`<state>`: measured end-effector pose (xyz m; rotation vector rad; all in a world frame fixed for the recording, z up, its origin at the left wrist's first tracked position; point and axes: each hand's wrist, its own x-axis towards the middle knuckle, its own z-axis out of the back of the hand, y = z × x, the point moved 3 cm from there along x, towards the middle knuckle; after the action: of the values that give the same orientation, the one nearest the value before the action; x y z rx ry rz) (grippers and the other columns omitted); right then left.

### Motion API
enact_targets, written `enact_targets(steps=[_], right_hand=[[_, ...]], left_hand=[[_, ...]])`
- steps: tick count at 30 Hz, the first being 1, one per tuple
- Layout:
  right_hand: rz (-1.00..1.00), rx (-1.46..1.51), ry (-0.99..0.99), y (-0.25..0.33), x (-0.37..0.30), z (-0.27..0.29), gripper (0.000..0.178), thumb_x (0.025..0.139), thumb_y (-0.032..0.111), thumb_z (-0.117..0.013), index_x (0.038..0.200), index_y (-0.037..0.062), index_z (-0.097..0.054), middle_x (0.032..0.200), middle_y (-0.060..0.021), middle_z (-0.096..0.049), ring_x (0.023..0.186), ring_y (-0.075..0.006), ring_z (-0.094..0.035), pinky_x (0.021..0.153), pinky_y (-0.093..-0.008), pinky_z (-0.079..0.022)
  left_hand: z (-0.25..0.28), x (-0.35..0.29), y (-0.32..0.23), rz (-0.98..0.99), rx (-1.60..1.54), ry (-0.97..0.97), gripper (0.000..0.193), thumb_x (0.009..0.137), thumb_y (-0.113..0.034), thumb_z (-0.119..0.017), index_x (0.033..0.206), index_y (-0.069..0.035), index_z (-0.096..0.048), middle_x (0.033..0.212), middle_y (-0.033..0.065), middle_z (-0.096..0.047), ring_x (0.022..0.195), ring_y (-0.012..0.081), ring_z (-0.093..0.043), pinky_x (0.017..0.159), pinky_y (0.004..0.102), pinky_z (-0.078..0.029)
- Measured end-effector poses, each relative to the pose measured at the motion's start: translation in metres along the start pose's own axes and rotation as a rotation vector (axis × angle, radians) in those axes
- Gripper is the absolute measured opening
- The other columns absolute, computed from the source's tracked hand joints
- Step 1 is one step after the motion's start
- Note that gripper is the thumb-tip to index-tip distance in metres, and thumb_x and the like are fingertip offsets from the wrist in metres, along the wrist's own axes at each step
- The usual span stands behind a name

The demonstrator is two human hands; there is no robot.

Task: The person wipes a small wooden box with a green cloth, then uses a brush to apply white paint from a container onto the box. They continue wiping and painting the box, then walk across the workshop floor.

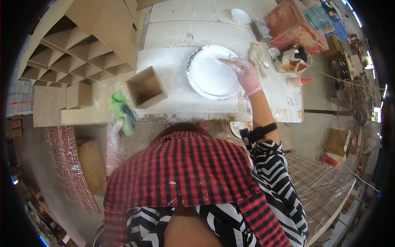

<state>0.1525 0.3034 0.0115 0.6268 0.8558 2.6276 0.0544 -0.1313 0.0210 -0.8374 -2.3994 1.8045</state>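
Note:
My right hand [247,76], in a thin pink glove, is closed around a wooden-handled brush [225,61]. The brush reaches over a round basin [190,80] of white liquid, which might be glue or paint; its tip is hard to make out. At the table's front edge, my left hand [115,129] wears a pale, white-smeared glove. Its fingers are closed on the lower side of a crumpled green cloth [119,103] with a dark grey patch. Between the cloth and the basin sits an open square cardboard box [158,98], tilted toward me.
Stacked open cardboard boxes [88,51] fill the left of the table. Toward the right lie a crumpled glove [257,55], a white squeeze bottle [293,83] with a red tip and a bag [288,64]. A white bowl [240,16] and red-stained crate [292,24] stand farther back.

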Motion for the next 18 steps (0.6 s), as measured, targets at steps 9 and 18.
enact_targets(steps=[9, 18], right_hand=[[-0.105, -0.132, 0.052, 0.01, -0.045, 0.042, 0.022, 0.08, 0.016, -0.062, 0.1, 0.0095, -0.062, 0.09, -0.0136, -0.063, 0.081, -0.0303, -0.061, 0.07, -0.0352, -0.049], [-0.165, 0.167, -0.024, 0.028, -0.084, 0.03, 0.022, 0.081, 0.015, -0.062, 0.1, 0.0026, -0.061, 0.095, -0.0136, -0.064, 0.084, -0.0241, -0.063, 0.074, -0.0296, -0.048]], left_hand=[[0.001, 0.0, -0.001, 0.02, -0.064, 0.05, 0.046, 0.083, -0.021, -0.059, 0.121, 0.0, -0.046, 0.113, 0.0112, -0.056, 0.103, 0.0211, -0.055, 0.093, 0.0337, -0.042], [-0.008, 0.004, -0.002, 0.003, -0.09, 0.066, 0.048, 0.081, -0.022, -0.061, 0.121, 0.001, -0.046, 0.111, 0.0113, -0.056, 0.101, 0.0219, -0.055, 0.091, 0.0343, -0.042]])
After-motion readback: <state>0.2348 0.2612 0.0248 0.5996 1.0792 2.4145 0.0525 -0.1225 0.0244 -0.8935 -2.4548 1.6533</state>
